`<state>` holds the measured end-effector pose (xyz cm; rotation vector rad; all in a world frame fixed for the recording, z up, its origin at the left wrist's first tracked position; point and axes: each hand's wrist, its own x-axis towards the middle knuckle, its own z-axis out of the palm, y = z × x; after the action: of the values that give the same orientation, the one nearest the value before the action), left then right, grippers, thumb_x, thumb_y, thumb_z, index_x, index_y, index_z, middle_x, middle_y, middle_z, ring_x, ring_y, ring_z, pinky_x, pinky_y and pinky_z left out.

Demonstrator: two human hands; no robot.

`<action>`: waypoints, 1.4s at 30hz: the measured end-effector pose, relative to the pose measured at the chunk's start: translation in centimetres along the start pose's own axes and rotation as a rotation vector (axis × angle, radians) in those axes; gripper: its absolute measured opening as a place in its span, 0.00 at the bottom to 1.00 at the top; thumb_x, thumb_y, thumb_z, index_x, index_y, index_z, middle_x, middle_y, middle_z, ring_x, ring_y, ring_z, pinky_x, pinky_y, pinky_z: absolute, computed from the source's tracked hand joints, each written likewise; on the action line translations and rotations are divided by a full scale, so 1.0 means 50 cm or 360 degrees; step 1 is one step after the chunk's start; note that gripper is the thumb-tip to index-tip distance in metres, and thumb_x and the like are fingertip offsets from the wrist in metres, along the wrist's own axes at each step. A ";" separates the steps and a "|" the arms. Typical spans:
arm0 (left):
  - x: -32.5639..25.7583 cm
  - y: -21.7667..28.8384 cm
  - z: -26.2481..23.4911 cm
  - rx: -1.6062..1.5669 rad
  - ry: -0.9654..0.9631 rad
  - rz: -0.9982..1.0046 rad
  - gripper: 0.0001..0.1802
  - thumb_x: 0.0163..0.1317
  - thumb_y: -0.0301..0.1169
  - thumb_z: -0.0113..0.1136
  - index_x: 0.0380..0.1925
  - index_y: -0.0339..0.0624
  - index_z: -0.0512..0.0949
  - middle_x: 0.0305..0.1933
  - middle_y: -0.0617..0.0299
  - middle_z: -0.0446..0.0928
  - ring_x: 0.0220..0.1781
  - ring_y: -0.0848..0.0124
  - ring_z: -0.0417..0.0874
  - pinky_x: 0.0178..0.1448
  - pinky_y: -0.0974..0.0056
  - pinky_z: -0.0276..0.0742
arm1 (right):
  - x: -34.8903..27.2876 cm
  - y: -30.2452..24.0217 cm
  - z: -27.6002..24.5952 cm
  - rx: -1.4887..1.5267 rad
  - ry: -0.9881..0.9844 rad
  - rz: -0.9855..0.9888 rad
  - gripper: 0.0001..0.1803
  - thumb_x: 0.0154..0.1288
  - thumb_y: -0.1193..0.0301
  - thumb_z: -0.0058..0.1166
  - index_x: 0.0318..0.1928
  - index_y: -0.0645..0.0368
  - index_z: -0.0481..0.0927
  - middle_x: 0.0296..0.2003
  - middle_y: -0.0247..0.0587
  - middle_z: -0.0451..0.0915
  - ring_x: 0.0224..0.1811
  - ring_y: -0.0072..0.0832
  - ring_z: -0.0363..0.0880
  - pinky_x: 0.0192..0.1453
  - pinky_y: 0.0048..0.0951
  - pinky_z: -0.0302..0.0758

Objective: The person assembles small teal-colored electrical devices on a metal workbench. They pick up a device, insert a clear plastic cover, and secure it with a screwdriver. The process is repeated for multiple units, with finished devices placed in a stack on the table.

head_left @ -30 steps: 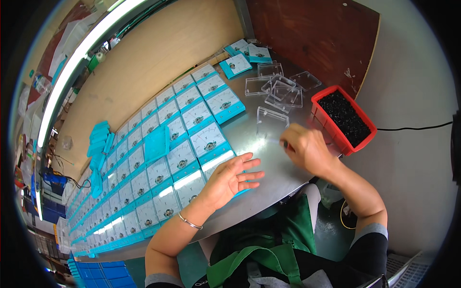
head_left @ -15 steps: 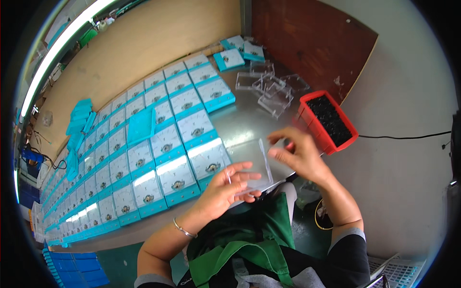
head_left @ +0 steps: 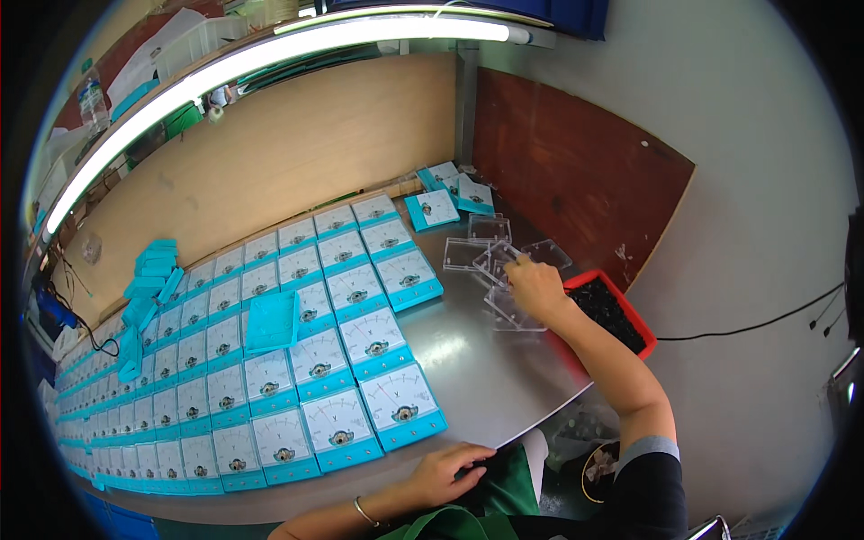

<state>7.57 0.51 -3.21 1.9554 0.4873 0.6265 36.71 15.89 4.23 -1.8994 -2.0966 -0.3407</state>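
Plastic covers [head_left: 493,263] partly behind right hand [head_left: 537,290], grip unclear

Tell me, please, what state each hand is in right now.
Left hand: loosely open, nothing visible in it.
Right hand: at the clear covers; whether it grips one cannot be told.

A long fluorescent tube [head_left: 360,33] glows nearly pure white overhead, and the scene is bright. Soft, pale glare spreads over the bare metal tabletop [head_left: 463,346]. The fisheye lens bows the tube into an arc; black vignetting rounds the corners, and small details toward the left rim look smeared.
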 end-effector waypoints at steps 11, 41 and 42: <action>-0.002 -0.046 0.021 0.0024 0.0000 0.0150 0.19 0.55 0.23 0.61 0.49 0.48 0.77 0.43 0.62 0.79 0.43 0.64 0.82 0.45 0.64 0.81 | 0.390 -0.076 0.229 0.0012 0.0083 0.0234 0.24 0.55 0.54 0.62 0.39 0.64 0.78 0.38 0.50 0.80 0.39 0.44 0.83 0.41 0.38 0.81; 0.048 0.086 -0.056 -0.2278 0.0234 -0.0555 0.29 0.71 0.48 0.40 0.62 0.39 0.59 0.60 0.46 0.70 0.60 0.51 0.75 0.56 0.54 0.79 | -0.307 -0.157 -0.160 0.1212 -0.0236 -0.0471 0.15 0.49 0.76 0.64 0.39 0.62 0.77 0.44 0.44 0.79 0.38 0.40 0.80 0.37 0.35 0.79; 0.052 0.087 -0.055 -0.2392 0.0232 -0.0591 0.27 0.71 0.46 0.41 0.61 0.39 0.60 0.59 0.46 0.71 0.58 0.52 0.76 0.55 0.54 0.80 | -0.317 -0.159 -0.156 0.1108 -0.0183 -0.0567 0.16 0.48 0.76 0.65 0.40 0.62 0.77 0.44 0.44 0.79 0.37 0.40 0.80 0.37 0.34 0.79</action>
<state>8.20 2.03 2.33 0.3883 0.2778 0.5959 30.66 -2.44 5.83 -1.1689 -2.2190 0.3974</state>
